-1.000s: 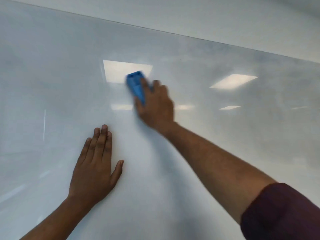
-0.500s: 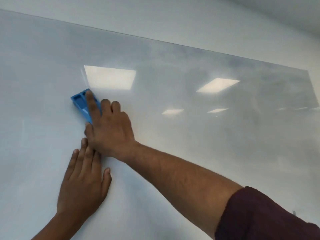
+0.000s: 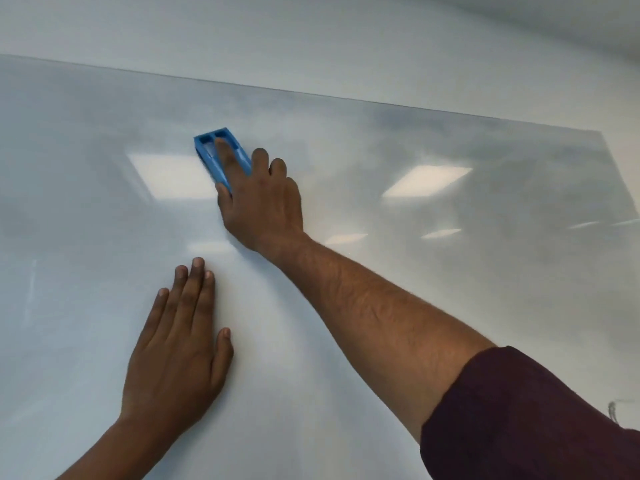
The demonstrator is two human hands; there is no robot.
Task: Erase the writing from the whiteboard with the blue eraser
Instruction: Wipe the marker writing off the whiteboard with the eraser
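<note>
Bright, even light; rectangular ceiling lamps glare off the glossy grey-white whiteboard (image 3: 450, 271), the largest patch (image 3: 173, 174) left of centre; soft focus throughout, board edge bowed by wide-angle distortion

Right arm bare to a dark maroon sleeve (image 3: 540, 417), seemingly pushed up.
</note>
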